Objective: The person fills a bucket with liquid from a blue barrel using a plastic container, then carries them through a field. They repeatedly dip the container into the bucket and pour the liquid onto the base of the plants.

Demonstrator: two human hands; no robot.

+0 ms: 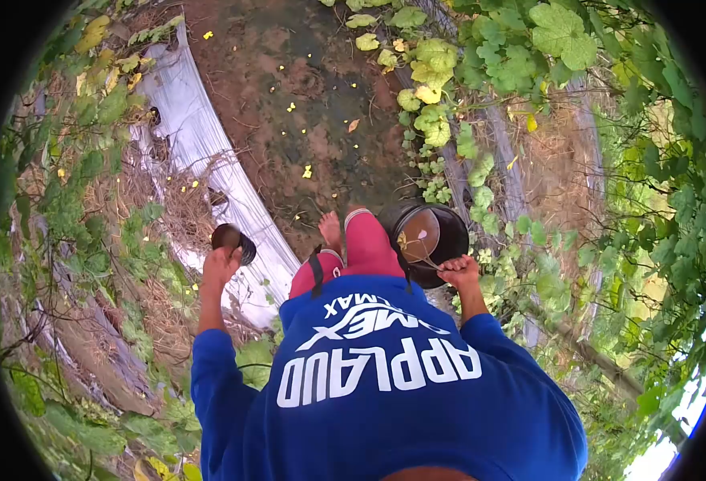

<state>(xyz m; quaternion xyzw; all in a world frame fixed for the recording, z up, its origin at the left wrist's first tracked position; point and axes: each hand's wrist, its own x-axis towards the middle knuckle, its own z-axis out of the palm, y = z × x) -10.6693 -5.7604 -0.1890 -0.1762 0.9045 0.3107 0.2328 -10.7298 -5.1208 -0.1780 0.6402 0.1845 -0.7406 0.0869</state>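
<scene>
My left hand is closed round a small dark cup with ribbed sides, held out over the white plastic sheeting. Brown shows at the cup's mouth. On the other side, the fingers of my right hand are wrapped round the thin handle of a black bucket. Brown liquid is inside the bucket, with a pale patch on its surface. The bucket hangs or stands beside my right leg, overlapping the strip of plants in this view.
A bare dirt path strewn with small yellow petals runs ahead between the rows. Leafy vines crowd in on the right, and more foliage with dry stems borders the left. Holes are cut in the sheeting. My bare foot is on the path.
</scene>
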